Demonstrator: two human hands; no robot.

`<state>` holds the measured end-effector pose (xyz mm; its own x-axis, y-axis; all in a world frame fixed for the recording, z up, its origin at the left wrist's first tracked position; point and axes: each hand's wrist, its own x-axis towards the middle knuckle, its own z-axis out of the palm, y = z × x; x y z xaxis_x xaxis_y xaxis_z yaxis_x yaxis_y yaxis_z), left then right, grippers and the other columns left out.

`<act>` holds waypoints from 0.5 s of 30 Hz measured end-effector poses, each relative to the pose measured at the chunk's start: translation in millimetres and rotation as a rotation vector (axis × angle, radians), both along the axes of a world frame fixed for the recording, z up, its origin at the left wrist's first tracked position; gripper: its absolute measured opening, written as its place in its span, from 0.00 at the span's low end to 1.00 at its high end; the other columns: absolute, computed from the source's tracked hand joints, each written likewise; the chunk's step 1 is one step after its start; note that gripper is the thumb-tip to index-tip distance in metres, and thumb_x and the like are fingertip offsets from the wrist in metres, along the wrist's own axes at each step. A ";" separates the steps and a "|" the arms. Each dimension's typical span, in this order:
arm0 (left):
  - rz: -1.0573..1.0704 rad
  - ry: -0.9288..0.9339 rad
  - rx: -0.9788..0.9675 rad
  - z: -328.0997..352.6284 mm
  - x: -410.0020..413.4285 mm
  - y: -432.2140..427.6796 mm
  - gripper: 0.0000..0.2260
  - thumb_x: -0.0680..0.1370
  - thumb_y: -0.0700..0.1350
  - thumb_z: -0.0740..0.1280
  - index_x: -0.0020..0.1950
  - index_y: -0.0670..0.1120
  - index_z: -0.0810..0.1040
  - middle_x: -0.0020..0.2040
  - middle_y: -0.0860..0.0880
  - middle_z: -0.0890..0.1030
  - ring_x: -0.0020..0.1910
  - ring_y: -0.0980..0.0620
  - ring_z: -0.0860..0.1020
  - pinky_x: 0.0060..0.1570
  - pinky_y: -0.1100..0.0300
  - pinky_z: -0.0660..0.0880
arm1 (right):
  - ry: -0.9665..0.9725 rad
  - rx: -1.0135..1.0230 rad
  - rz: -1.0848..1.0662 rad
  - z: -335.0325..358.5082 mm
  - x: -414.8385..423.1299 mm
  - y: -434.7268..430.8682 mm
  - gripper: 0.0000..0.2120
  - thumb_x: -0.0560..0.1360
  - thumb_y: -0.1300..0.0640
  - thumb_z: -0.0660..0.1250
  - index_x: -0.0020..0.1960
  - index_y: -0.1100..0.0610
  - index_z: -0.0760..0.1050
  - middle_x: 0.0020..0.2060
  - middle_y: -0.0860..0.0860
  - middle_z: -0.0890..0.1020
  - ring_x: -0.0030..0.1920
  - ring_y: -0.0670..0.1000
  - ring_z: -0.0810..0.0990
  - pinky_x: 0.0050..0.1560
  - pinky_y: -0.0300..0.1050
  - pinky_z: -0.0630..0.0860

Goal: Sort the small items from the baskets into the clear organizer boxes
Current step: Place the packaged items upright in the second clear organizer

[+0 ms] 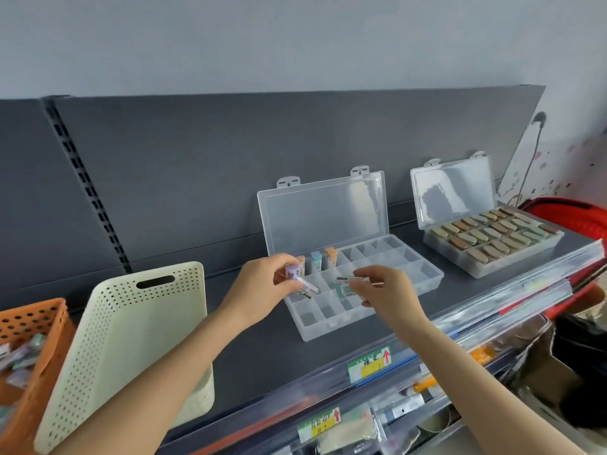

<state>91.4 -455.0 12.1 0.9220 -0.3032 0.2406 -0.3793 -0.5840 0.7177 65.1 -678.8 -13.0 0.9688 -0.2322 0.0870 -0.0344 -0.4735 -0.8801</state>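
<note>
Head: two organizer boxes (423, 285) (512, 262), two baskets (131, 323) (42, 323)

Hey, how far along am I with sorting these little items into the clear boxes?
Done: the right box looks full. In hand: the near box has three items standing in its back row; your left hand holds purple pieces, your right hand pinches a green item over it. Left: most compartments are empty, and the orange basket holds more items.

Open clear organizer box (405, 294) holds three upright small items (316, 261), back-left compartments.
</note>
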 end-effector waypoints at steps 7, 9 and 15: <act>-0.069 -0.031 0.049 0.0 42.9 -36.0 0.10 0.75 0.45 0.71 0.56 0.49 0.79 0.43 0.59 0.80 0.40 0.67 0.78 0.38 0.76 0.72 | 0.013 -0.085 -0.072 -0.8 27.5 -29.8 0.12 0.76 0.54 0.68 0.58 0.55 0.78 0.46 0.49 0.81 0.41 0.49 0.81 0.44 0.43 0.82; -0.081 -0.051 0.070 3.3 59.0 -46.0 0.10 0.75 0.46 0.70 0.56 0.50 0.78 0.44 0.59 0.80 0.41 0.64 0.79 0.38 0.77 0.71 | 0.013 -0.100 -0.089 4.7 36.8 -38.3 0.11 0.76 0.55 0.68 0.57 0.55 0.78 0.47 0.50 0.81 0.42 0.51 0.81 0.44 0.45 0.82; -0.107 -0.107 0.078 -1.4 94.0 -74.7 0.07 0.74 0.43 0.70 0.51 0.50 0.79 0.47 0.54 0.79 0.43 0.58 0.80 0.42 0.71 0.74 | 0.003 -0.120 -0.145 6.7 64.0 -64.4 0.10 0.75 0.56 0.69 0.56 0.54 0.79 0.46 0.49 0.81 0.43 0.51 0.81 0.44 0.46 0.80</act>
<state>185.4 -529.6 10.7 0.8537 -0.4201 0.3077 -0.5144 -0.5885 0.6237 129.1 -743.2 -6.3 0.9262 -0.3575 0.1194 -0.1127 -0.5649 -0.8174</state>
